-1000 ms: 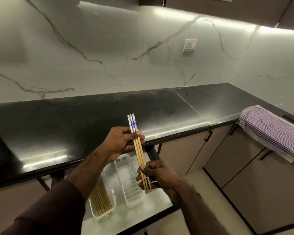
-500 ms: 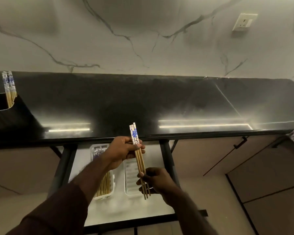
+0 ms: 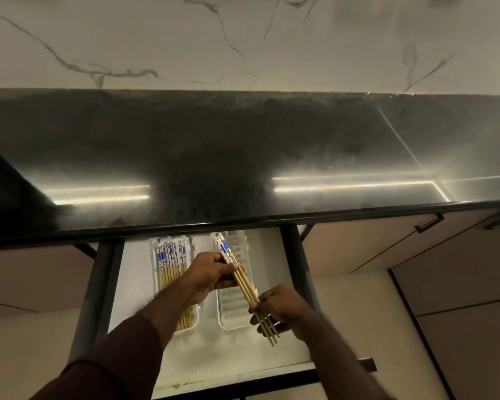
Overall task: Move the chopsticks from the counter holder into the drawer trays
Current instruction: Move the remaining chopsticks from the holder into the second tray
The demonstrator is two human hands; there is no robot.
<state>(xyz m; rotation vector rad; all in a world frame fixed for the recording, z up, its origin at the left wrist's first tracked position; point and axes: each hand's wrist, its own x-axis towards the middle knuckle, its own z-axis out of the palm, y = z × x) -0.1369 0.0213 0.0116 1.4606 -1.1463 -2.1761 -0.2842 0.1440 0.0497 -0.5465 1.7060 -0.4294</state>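
I hold a small bundle of wooden chopsticks (image 3: pixel 244 284) with blue-and-white patterned tops over the open drawer (image 3: pixel 185 368). My left hand (image 3: pixel 211 274) grips them near the patterned ends. My right hand (image 3: pixel 280 308) pinches them near the thin tips. The bundle slants above a white ribbed tray (image 3: pixel 233 311), which looks empty. A second white tray (image 3: pixel 156 246) to its left holds several matching chopsticks (image 3: pixel 171 262). The counter holder is out of sight.
A glossy black countertop (image 3: pixel 243 157) overhangs the back of the drawer, with a marble backsplash (image 3: pixel 243 41) behind. Dark drawer rails (image 3: pixel 296 267) run along both sides. Beige cabinet doors with a black handle (image 3: pixel 429 222) stand to the right.
The view has tipped downward and closer to the drawer. Both hands have lowered the bundle from counter-edge height to just above the right tray, tilting it flatter.
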